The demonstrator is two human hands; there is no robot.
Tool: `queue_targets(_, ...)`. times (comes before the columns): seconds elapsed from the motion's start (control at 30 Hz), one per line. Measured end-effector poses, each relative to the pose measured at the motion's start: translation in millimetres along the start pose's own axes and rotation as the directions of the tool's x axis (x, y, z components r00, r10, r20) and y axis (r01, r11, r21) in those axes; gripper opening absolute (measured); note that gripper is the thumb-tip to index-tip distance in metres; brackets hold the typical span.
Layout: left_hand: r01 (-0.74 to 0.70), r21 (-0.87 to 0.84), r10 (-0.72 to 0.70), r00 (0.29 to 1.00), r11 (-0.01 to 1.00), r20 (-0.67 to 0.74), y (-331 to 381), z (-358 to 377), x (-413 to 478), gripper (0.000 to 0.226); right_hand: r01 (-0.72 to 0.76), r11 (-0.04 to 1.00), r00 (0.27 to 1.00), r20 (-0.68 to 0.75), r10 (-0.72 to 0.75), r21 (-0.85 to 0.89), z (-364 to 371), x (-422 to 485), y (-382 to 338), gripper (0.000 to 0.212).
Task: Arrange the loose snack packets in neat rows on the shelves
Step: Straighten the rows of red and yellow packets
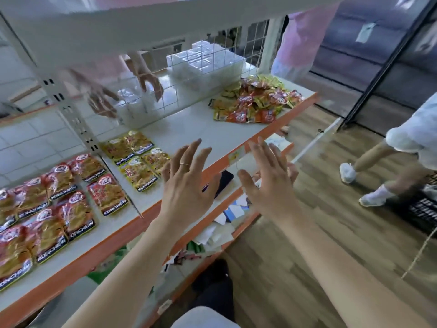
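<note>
A loose heap of red and yellow snack packets [256, 100] lies at the far right end of the white shelf [196, 129] with its orange front edge. Yellow packets [136, 157] sit in a small neat block near the shelf's middle. Red packets [47, 200] lie in rows on the left section. My left hand [186, 185] hovers over the shelf's front edge with fingers spread, holding nothing. My right hand [272, 183] is raised beside it, fingers straight, also empty. Both hands are well short of the loose heap.
Behind a wire grid, another person's hands [146, 81] handle clear plastic boxes [203, 65]. A lower shelf [227, 223] holds papers and a dark object. A second person's legs [369, 176] stand on the wooden floor at right, next to a black crate [423, 209].
</note>
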State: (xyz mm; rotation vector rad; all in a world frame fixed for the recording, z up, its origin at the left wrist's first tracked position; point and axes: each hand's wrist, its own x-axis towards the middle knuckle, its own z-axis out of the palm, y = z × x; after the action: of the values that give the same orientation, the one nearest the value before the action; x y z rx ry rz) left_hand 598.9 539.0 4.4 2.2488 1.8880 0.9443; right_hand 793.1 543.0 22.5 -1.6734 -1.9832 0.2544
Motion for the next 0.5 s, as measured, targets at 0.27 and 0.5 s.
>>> queue_targets(0.27,0.018,-0.017,-0.017,0.997,1.000,0.078,11,65,90,0.062,-0.026,0.998,1.000,0.003,0.026,-0.062,4,75,61,0.063)
queue_targets(0.5,0.031,-0.036,-0.027,0.994,0.999,0.103,19,111,158,0.063,0.005,0.994,1.000,0.015,-0.004,-0.109,4,148,100,0.057)
